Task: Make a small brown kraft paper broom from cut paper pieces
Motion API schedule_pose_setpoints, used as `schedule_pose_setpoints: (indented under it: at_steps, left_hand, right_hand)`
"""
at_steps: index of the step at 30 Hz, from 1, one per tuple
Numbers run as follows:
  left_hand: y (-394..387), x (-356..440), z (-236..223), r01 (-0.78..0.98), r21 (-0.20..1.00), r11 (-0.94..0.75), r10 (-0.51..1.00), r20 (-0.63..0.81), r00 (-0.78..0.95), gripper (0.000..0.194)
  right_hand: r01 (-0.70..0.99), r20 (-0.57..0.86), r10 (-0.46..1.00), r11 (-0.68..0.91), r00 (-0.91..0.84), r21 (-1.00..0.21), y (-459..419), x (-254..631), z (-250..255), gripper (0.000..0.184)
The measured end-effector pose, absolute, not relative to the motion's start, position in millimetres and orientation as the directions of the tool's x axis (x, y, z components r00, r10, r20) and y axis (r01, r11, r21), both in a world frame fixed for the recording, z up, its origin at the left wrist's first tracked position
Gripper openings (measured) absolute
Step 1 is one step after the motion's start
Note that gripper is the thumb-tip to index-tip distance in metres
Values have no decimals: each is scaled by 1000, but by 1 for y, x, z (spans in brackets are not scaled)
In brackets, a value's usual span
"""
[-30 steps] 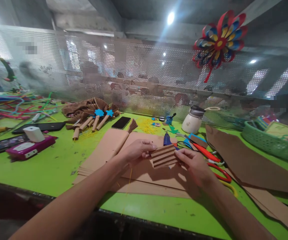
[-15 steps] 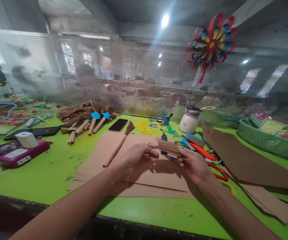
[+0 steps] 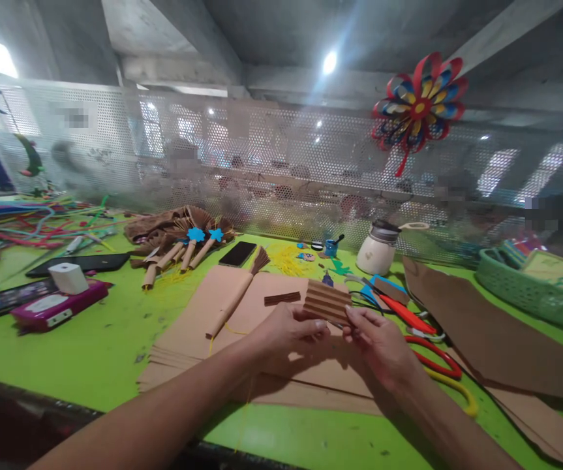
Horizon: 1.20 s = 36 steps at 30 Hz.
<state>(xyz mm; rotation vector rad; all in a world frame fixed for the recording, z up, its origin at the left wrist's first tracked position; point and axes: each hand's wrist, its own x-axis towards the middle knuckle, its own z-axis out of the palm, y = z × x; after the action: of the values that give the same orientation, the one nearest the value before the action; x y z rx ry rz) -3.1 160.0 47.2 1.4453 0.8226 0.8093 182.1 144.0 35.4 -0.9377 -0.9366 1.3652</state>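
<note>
A small piece of pleated brown paper [image 3: 327,301] is held up over a stack of tan paper sheets [image 3: 232,281]. My right hand [image 3: 376,343] pinches its lower right corner between thumb and fingers. At its lower left edge, my left hand [image 3: 293,329] is closed with thumb and fingers on the paper. Just beyond my left hand, a narrow dark brown folded strip [image 3: 282,298] lies on the sheets. Left of that rests a rolled paper tube with a fringed brown end [image 3: 232,303]. A dark blue pointed bottle [image 3: 327,279] is partly hidden behind the pleated paper.
Red-handled scissors [image 3: 432,356] and an orange tool [image 3: 408,313] lie at right, near large brown sheets [image 3: 457,320] and a green basket [image 3: 520,281]. At the back stand a jar [image 3: 376,251] and a phone [image 3: 238,254]. Finished paper pieces [image 3: 183,245] lie left, above a purple box [image 3: 60,307].
My left hand has come right and down onto the pleated paper, which now faces me with its folds spread wider. The dark folded strip is now visible. The camera view has shifted slightly.
</note>
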Motion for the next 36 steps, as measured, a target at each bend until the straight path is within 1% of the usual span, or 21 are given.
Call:
schedule_pose_setpoints:
  at_steps: [5,9,13,16,18,19,21,23,24,25,26,28,29,31,32,34,36]
  left_hand:
    - [161,-3,44,-75,997,-33,880,64,470,16]
    - [162,-4,44,-155,987,43,896,31,444,17]
    - [162,-5,48,-244,965,94,889,29,457,21]
    - [163,-6,50,-258,959,115,902,8,432,23]
    - [165,-6,51,-256,958,127,933,-28,358,25]
    - [166,-7,51,-252,960,122,953,-43,300,26]
    - [168,-7,50,-218,974,62,988,-30,150,26]
    - [167,-5,51,-119,992,-52,998,55,25,25]
    - [165,-4,51,-59,993,-107,994,107,11,23]
    - [162,-1,51,-14,988,-153,987,154,40,21]
    - [158,2,52,7,982,-190,976,188,111,19]
    - [149,9,54,-64,974,-218,922,227,314,26]
    - [144,12,56,-124,967,-220,869,253,426,29]
    - [137,16,59,-189,966,-176,803,252,540,34]
    - [135,17,60,-210,970,-124,794,224,566,35]
    - [134,16,62,-248,968,-21,809,162,565,37]
    - [137,13,61,-288,957,41,837,125,533,37]
  right_hand:
    - [-321,8,998,-11,-57,-947,141,181,38,22]
    - [-296,24,995,-7,-100,-955,138,180,39,22]
    - [-231,55,996,36,-76,-972,137,179,39,24]
    - [-77,119,992,115,-37,-990,135,179,40,27]
    - [86,176,984,174,20,-981,134,180,41,28]
    - [181,227,972,213,58,-960,134,180,41,27]
    - [396,393,912,320,117,-861,132,181,42,24]
    - [605,587,803,420,100,-677,131,182,42,22]
    - [683,665,745,459,53,-568,130,181,42,22]
    - [736,720,694,493,-11,-463,129,181,41,22]
    - [765,753,653,527,-85,-371,128,179,40,22]
    - [772,765,599,594,-235,-228,125,175,38,18]
    - [762,756,584,622,-296,-182,124,172,37,16]
    - [729,737,555,673,-386,-125,122,166,37,12]
    - [713,730,542,693,-415,-109,120,164,38,11]
    - [686,716,532,721,-453,-101,118,160,40,12]
    - [656,683,546,743,-485,-128,116,158,42,13]
